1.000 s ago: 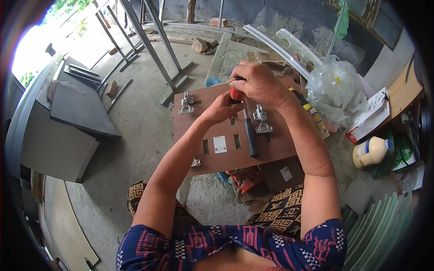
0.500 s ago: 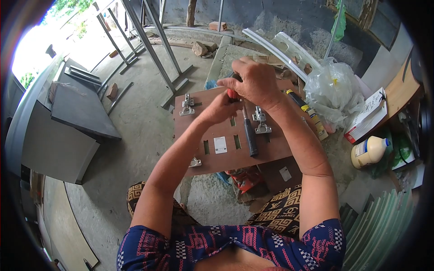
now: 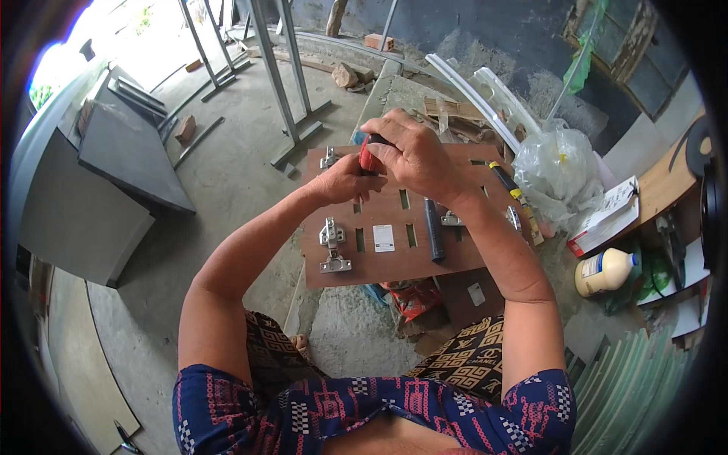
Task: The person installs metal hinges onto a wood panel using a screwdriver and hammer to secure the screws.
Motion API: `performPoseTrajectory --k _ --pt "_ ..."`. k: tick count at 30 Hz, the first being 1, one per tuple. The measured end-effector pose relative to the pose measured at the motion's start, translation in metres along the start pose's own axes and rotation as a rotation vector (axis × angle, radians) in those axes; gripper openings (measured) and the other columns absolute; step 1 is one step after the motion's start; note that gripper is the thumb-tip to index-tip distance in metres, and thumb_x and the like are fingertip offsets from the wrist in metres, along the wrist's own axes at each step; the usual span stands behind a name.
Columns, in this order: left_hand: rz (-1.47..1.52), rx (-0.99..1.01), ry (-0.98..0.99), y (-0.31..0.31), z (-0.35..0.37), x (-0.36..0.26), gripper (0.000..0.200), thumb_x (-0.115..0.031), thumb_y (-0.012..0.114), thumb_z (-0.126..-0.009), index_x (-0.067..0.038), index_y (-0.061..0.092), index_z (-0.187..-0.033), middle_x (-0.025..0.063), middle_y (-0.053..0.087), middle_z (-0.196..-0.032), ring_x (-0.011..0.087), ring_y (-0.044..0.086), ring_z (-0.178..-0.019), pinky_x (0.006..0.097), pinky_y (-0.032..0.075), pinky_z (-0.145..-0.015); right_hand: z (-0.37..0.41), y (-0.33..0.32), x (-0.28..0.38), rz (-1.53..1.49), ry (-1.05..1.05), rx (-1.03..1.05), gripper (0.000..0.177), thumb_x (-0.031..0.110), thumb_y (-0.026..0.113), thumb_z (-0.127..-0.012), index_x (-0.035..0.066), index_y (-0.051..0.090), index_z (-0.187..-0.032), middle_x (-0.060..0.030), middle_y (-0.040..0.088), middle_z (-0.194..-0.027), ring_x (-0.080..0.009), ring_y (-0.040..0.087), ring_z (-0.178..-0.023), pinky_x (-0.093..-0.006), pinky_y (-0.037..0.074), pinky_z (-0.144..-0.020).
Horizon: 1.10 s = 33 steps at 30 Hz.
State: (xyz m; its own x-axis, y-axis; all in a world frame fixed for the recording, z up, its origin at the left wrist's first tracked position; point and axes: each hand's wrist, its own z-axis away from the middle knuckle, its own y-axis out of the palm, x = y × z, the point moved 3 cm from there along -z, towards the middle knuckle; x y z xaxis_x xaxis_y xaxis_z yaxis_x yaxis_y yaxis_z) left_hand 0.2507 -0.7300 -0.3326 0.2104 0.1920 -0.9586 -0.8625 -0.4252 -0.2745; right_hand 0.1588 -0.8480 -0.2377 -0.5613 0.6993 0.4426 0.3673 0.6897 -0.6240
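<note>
The right hand point(image 3: 415, 158) is closed around the red handle of a screwdriver point(image 3: 366, 155); its grip is tight from above, so only a small part of the handle is seen between the fingers. The screwdriver stands nearly upright over the far part of a brown board point(image 3: 394, 265), near the board's left far corner. The left hand point(image 3: 343, 182) is just beside it and touches the lower end of the handle. Its grip is closed too, with the fingers curled, but what they pinch is hidden under the hand (the shaft and the tip of the screwdriver cannot be seen). The board lies flat in front of the person's knees and has several narrow slots cut in it. On its near left part a metal hinge point(image 3: 333, 245) lies, and a second hinge point(image 3: 329, 158) is at the far left edge, just behind the left hand. A third hinge point(image 3: 453, 220) is partly covered by the right forearm. A dark tool point(image 3: 434, 231) lies along the board under the right wrist, next to a white sticker point(image 3: 384, 237). To the right of the board are a yellow and black tool point(image 3: 517, 199), a plastic bag point(image 3: 557, 163) and, well apart, a white bottle point(image 3: 603, 271).
</note>
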Motion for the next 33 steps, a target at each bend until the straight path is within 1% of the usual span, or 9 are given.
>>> performPoseTrajectory --k 5,6,14,20,23,24,28,31,33 --pt "0.080 0.028 0.041 -0.013 0.007 0.020 0.025 -0.022 0.066 -0.085 -0.005 0.053 -0.098 0.0038 0.060 -0.080 0.0122 0.059 -0.063 0.0254 0.050 -0.053 -0.008 0.021 0.006 0.007 0.010 0.036 0.023 0.006 0.061 -0.084 0.001 0.061 -0.107 -0.0158 0.058 -0.096 -0.0350 0.062 -0.084 -0.0392 0.050 -0.072" --pt "0.093 0.017 0.067 -0.014 0.006 0.026 0.022 -0.022 0.064 -0.088 -0.002 0.060 -0.097 0.0053 0.063 -0.082 0.0145 0.063 -0.068 0.0271 0.051 -0.056 -0.009 0.026 0.006 0.018 0.013 0.051 0.024 0.005 0.060 -0.084 0.001 0.060 -0.108 -0.0157 0.058 -0.096 -0.0351 0.062 -0.085 -0.0396 0.050 -0.072" --pt "0.139 0.032 0.080 -0.018 0.003 0.045 0.028 -0.019 0.066 -0.085 -0.005 0.055 -0.106 0.0023 0.060 -0.083 0.0112 0.059 -0.066 0.0267 0.051 -0.057 -0.017 0.039 0.006 0.129 0.025 0.150 0.027 -0.001 0.057 -0.083 0.001 0.058 -0.110 -0.0178 0.058 -0.101 -0.0368 0.060 -0.091 -0.0399 0.048 -0.077" --pt "0.066 -0.006 0.166 -0.019 0.001 0.043 0.048 -0.022 0.068 -0.082 0.000 0.047 -0.119 0.0074 0.060 -0.086 0.0137 0.061 -0.066 0.0284 0.052 -0.059 -0.021 0.036 0.005 0.183 0.144 0.043 0.017 0.011 0.070 -0.081 0.002 0.061 -0.091 -0.0116 0.058 -0.080 -0.0272 0.058 -0.069 -0.0349 0.046 -0.062" --pt "0.033 0.010 0.155 -0.020 0.004 0.038 0.050 -0.022 0.068 -0.082 0.001 0.046 -0.121 0.0087 0.061 -0.086 0.0153 0.062 -0.065 0.0288 0.052 -0.058 -0.021 0.034 0.002 0.193 0.259 0.102 0.018 0.014 0.072 -0.080 0.003 0.059 -0.087 -0.0113 0.057 -0.076 -0.0252 0.056 -0.065 -0.0347 0.045 -0.061" --pt "0.018 0.007 0.161 -0.020 0.005 0.036 0.050 -0.022 0.067 -0.082 0.001 0.046 -0.121 0.0090 0.061 -0.086 0.0158 0.062 -0.065 0.0289 0.052 -0.057 -0.022 0.035 0.004 0.223 0.211 0.053 0.025 0.019 0.075 -0.078 0.003 0.057 -0.079 -0.0102 0.055 -0.070 -0.0227 0.054 -0.060 -0.0340 0.043 -0.056" --pt "-0.015 0.010 0.176 -0.018 0.002 0.040 0.050 -0.023 0.067 -0.082 0.000 0.045 -0.121 0.0095 0.062 -0.085 0.0166 0.063 -0.065 0.0295 0.053 -0.056 -0.026 0.036 0.011 0.435 0.206 0.044 0.038 0.031 0.077 -0.077 0.004 0.052 -0.070 -0.0074 0.050 -0.061 -0.0214 0.050 -0.052 -0.0346 0.039 -0.048" --pt "-0.023 0.025 0.154 -0.019 0.002 0.042 0.049 -0.023 0.067 -0.082 -0.001 0.045 -0.120 0.0092 0.062 -0.084 0.0166 0.063 -0.064 0.0294 0.052 -0.056 -0.028 0.035 0.014 0.528 0.179 0.109 0.040 0.033 0.076 -0.077 0.004 0.051 -0.069 -0.0067 0.049 -0.059 -0.0220 0.050 -0.051 -0.0353 0.039 -0.047" --pt "-0.021 0.037 0.163 -0.020 -0.001 0.045 0.049 -0.023 0.067 -0.082 -0.001 0.045 -0.120 0.0091 0.062 -0.084 0.0166 0.063 -0.064 0.0292 0.052 -0.057 -0.031 0.031 0.017 0.458 0.210 0.150 0.028 0.025 0.075 -0.078 0.003 0.059 -0.084 -0.0093 0.055 -0.073 -0.0233 0.053 -0.056 -0.0344 0.043 -0.053"
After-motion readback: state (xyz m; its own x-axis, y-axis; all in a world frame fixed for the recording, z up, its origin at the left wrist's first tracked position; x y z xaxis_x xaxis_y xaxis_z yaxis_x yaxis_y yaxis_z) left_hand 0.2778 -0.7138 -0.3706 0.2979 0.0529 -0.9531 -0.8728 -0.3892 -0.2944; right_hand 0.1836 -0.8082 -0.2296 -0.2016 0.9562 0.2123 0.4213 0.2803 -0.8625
